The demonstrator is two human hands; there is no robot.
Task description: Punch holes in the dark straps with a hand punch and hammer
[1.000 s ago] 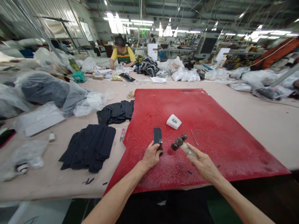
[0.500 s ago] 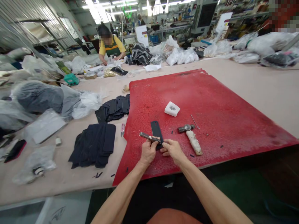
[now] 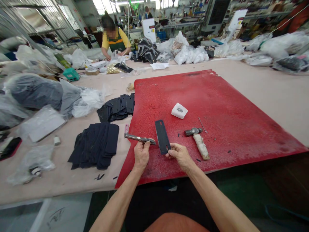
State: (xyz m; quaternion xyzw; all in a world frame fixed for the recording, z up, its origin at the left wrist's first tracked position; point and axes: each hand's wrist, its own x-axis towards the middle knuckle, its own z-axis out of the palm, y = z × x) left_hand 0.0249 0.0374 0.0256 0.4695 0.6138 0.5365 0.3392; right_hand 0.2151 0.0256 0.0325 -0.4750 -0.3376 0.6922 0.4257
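My left hand (image 3: 141,155) is closed around a metal punch (image 3: 138,138), which points out to the left above the red mat (image 3: 202,90). Between the thumb and fingers of my right hand (image 3: 180,156) is the near end of a dark strap-like piece (image 3: 162,135) with a slot at each end. The punch and the piece are apart. To the right lies a hammer (image 3: 200,145) with a wrapped pale handle, beside a thin metal pin (image 3: 202,125). A white block (image 3: 179,110) with a grey mark sits farther back on the mat.
Left of the mat are a stack of dark pieces (image 3: 96,145), a second dark pile (image 3: 117,108) and a pink-handled tool (image 3: 126,129). Plastic-wrapped bundles (image 3: 36,91) cover the table's left side. Across the table a person in yellow (image 3: 117,42) bends over some work.
My left hand has drawn the punch leftward, away from the dark piece. My right hand keeps its hold, and the piece now shows its near slot.
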